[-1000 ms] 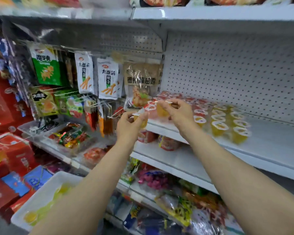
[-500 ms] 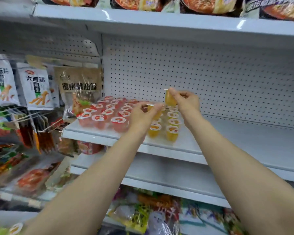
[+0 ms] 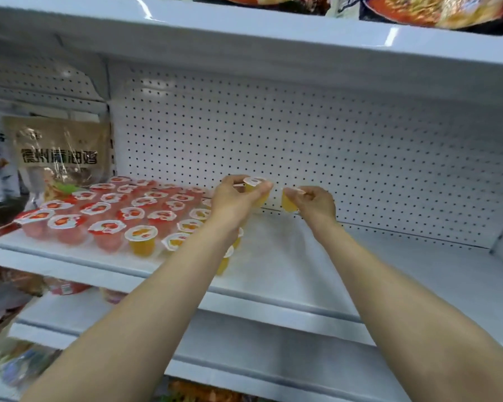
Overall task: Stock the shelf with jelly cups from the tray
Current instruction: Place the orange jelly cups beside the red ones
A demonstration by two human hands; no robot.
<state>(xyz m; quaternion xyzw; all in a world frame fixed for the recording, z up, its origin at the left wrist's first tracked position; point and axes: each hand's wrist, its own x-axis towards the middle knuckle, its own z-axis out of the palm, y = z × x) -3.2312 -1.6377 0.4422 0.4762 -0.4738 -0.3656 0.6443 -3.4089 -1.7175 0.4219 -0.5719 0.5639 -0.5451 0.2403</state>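
Head view: my left hand [image 3: 233,198] pinches yellow jelly cup [image 3: 256,188]; right hand [image 3: 314,203] pinches second yellow cup [image 3: 288,203], both right of red cups [image 3: 105,210] on shelf [image 3: 302,268].

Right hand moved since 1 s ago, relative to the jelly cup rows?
Yes. The right hand, holding a small yellow jelly cup, went from over the red-lidded cup rows to the right, past the yellow rows, toward the perforated white back panel.

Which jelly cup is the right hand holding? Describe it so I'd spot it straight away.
Find the white shelf with the pegboard back. At its rear, right of the cup rows, the right hand pinches a yellow cup. It is held in the air, the rightmost cup, apart from the left hand's cup.
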